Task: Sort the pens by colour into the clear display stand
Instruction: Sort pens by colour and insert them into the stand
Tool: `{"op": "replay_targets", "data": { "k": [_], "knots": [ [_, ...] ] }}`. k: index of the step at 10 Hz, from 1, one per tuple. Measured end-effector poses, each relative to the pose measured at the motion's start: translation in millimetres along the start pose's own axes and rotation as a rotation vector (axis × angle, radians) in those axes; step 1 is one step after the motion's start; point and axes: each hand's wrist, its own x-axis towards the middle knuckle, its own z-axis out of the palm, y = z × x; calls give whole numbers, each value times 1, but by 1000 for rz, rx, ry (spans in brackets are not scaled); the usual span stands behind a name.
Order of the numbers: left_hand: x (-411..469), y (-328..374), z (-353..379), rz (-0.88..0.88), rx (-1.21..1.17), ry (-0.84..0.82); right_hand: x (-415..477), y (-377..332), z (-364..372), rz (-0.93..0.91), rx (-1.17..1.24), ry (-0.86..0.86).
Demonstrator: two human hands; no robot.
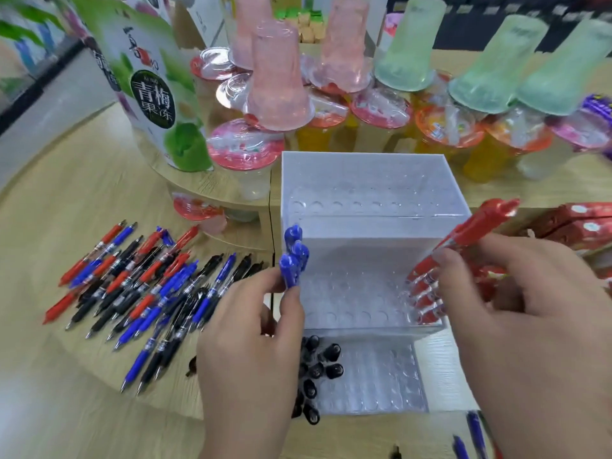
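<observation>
Jutting from the right hand's (pixel 516 309) grip, a red pen (pixel 477 226) slants upward.

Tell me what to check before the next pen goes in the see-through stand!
1. Left hand pinches a blue plastic pen: ok.
2. Right hand grips red plastic pens: ok.
3. Clear plastic display stand shows free holes in its middle tier: ok.
4. Colours apart: blue at the left edge, red at the right, black plastic pens in the lowest tier: ok.
5. Pen tips seated in their holes: cannot tell, too blurred.
6. Sorting finished: not ok, a mixed pile of red, blue and black pens lies on the wooden table.
</observation>
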Motion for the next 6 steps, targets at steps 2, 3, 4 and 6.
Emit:
{"op": "replay_targets", "data": {
  "k": [2,3,4,6],
  "knots": [
    [3,-3,0,-21,-7,-18,28,37,14,206,153,-152],
    [5,-4,0,-24,-11,-7,10,14,10,-67,-154,57],
    [5,-2,1,-50,-45,-9,14,12,9,-112,-143,10],
    [7,8,-4,-87,-71,23,14,16,9,-95,-39,-46]
  ]
}}
